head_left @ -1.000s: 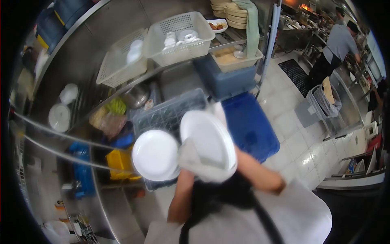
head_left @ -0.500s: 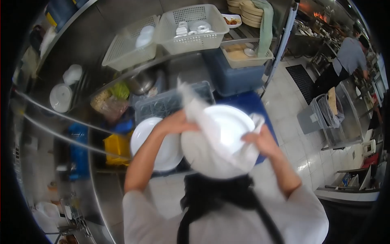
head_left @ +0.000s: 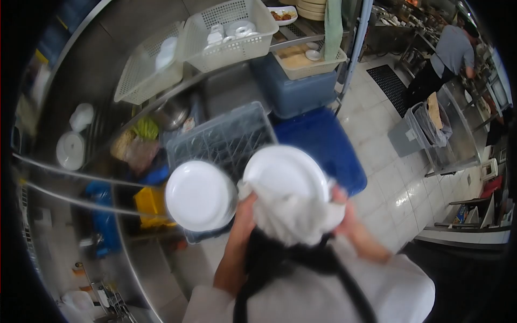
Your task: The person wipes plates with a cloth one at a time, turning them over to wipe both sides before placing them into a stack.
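Note:
A round white plate (head_left: 286, 168) is held in front of my body, its face up. A crumpled white cloth (head_left: 291, 212) covers its near part. My left hand (head_left: 245, 216) is closed on the cloth at the plate's near left edge. At the right rim my right hand (head_left: 346, 214), slightly blurred, is closed around the plate with cloth under its fingers. To the left, a stack of white plates (head_left: 198, 195) rests on the near end of a grey divided rack (head_left: 223, 137).
A blue lid or box (head_left: 323, 148) lies right of the rack, with a grey-blue bin (head_left: 299, 91) behind. Perforated baskets (head_left: 231, 37) of white dishes stand on the shelf. A yellow container (head_left: 152, 204) is at left. A co-worker (head_left: 452, 51) stands far right.
My left hand has come down from the plate's far left to its near left edge. The cloth has swung down to the near side, baring more plate. The view has shifted.

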### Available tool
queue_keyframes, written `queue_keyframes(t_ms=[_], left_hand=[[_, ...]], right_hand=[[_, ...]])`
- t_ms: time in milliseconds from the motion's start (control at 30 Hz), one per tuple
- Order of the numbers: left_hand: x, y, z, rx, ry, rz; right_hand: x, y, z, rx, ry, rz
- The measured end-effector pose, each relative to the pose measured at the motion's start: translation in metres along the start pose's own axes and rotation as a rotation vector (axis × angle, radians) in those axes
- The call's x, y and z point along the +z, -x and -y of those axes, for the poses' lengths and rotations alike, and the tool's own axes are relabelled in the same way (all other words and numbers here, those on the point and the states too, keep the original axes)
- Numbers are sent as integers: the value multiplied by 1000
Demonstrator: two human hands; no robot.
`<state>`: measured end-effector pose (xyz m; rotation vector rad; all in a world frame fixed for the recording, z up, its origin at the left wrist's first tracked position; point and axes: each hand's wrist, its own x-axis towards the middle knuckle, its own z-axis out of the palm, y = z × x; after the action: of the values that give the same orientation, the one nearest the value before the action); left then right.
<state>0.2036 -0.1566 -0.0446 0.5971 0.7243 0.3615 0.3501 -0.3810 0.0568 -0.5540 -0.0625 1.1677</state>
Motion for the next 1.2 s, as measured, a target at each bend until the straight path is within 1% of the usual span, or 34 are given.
queue_keyframes(t_ms=[33,67,100,133,167,200,267,300,333,367,400,433,467,500,533,567,600,633,667,700,733,767,833,867,900,933,967,1000,1033,1100,1133,1167,1200], left_hand=[[1,3,-1,-7,1,-5],[8,5,-6,-4,-47,7],[14,10,-8,-1,-91,17],[17,14,-11,-5,-83,11],[17,19,-17,39,-131,-17],[17,18,-26,99,-183,-43],[9,25,-33,135,-157,-93],[4,30,-35,153,-136,-134],[6,36,-37,180,-112,-163],[-5,39,-33,200,-92,-192],[-21,39,-26,42,103,-39],[-32,40,-20,-118,291,128],[-39,41,-10,-179,294,170],[-37,39,-1,-168,295,173],[-33,37,11,-145,278,145],[-32,36,24,-126,257,118],[-54,13,49,50,-26,214],[-32,18,35,43,-28,225],[-9,23,22,-51,120,189],[9,27,12,-148,269,146],[13,22,10,-146,240,111],[16,16,10,-150,237,123],[24,9,12,-34,160,104],[27,5,13,-46,156,117],[32,4,9,-38,241,101],[36,4,6,-31,326,82],[37,5,4,-44,321,92],[39,6,3,-63,401,126],[40,5,4,-80,485,159],[42,1,11,-70,465,187],[44,0,15,-79,441,133],[46,0,17,-83,421,77],[40,-4,24,-80,425,77]], right_hand=[[29,-14,24,46,-129,77],[36,-35,32,176,-202,97],[32,-62,26,258,-90,-257],[2,-58,17,266,-87,-264],[-25,-44,-8,264,60,-244],[-50,-47,-21,256,208,-206],[-97,-59,-48,252,514,-110],[-28,-45,-19,572,-362,-89],[9,-35,6,539,-324,-86],[18,-40,6,577,-309,-77],[24,-43,4,304,421,-167],[28,-46,1,-31,1129,-230],[21,-55,1,-96,1125,-245],[7,-71,3,-169,1123,-259],[15,-83,1,-503,1320,-279],[23,-81,7,-490,1324,-316],[26,-88,11,-565,1360,-303],[27,-92,14,-637,1399,-294],[32,-95,18,-637,1405,-307],[39,-96,20,-600,1391,-362],[43,-97,21,-569,1374,-417],[43,-100,23,-579,1376,-426],[35,-103,26,-531,1298,-426],[31,-102,32,-477,1367,-432],[25,-99,36,-484,1369,-449],[21,-94,39,-339,1073,-389],[17,-89,41,-201,772,-324],[20,-81,44,-128,709,-400],[12,-77,46,-135,713,-409],[-6,-68,48,-150,459,-514],[-7,-59,51,-222,451,-576],[-8,-51,52,-224,456,-573],[-9,-44,52,-397,479,-701]])
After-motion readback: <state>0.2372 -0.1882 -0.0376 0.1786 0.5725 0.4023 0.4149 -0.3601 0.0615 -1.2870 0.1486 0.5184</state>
